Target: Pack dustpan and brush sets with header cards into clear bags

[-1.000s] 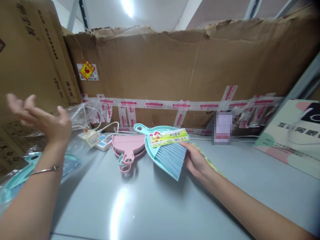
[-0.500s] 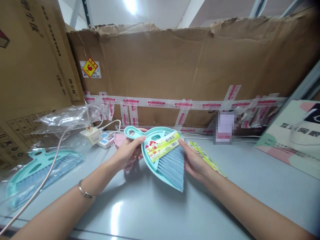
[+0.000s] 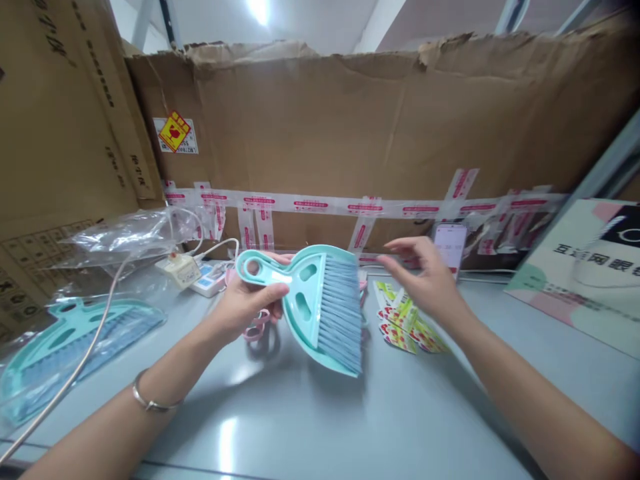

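My left hand (image 3: 250, 303) grips the handle end of a turquoise dustpan, with a matching hand brush (image 3: 305, 293) nested in it. The brush's blue bristles point right, and the set is raised over the table. My right hand (image 3: 425, 273) is apart from the set, fingers spread and holding nothing. Below it lies a loose pile of yellow-green printed label cards (image 3: 407, 320) with red mushroom pictures. Pink ring-shaped handles (image 3: 256, 327) show behind the set; the rest of that pink item is mostly hidden.
Another turquoise dustpan-and-brush set (image 3: 80, 347) lies left in clear plastic, crossed by a pale cable (image 3: 95, 347). A power strip (image 3: 207, 279) and plug stand behind. Large cardboard boxes (image 3: 300, 127) wall the back. A phone (image 3: 451, 245) leans at back right, near a printed white box (image 3: 580, 273).
The label card has come off the brush and is now with the pile on the table. My right hand has let go and moved right and up, fingers opening.
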